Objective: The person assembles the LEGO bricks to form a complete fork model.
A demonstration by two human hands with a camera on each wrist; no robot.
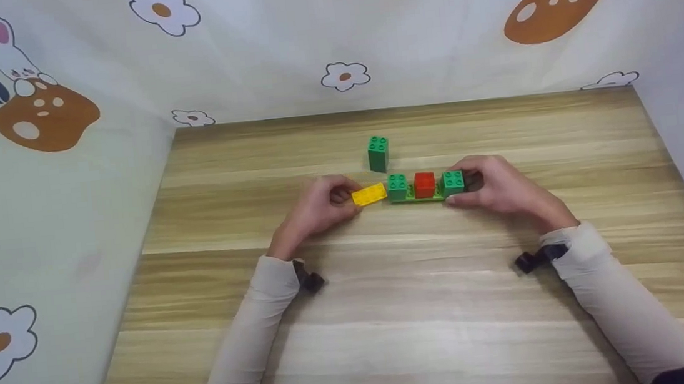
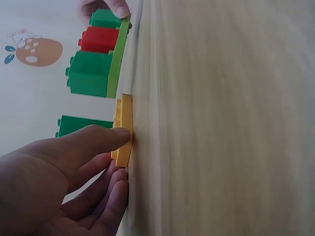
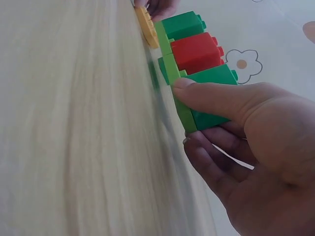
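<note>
My left hand (image 1: 318,207) pinches a flat yellow brick (image 1: 369,194) at its left end, thumb on the near edge. Just right of it lies a long light green plate (image 1: 418,199), close to the yellow brick's right end. A red block (image 1: 425,185) stands on the plate between two green blocks, one at the left (image 1: 397,188) and one at the right (image 1: 453,182). Gripping the plate's right end is my right hand (image 1: 500,186); in the right wrist view its thumb presses the plate's edge (image 3: 185,114). Fingers behind the right green block are partly hidden.
A tall green block (image 1: 378,156) stands upright behind the plate's left end. The wood-grain table (image 1: 428,309) meets a patterned cloth wall (image 1: 260,55) at the back, with side walls at left and right. Small black devices are strapped at both wrists.
</note>
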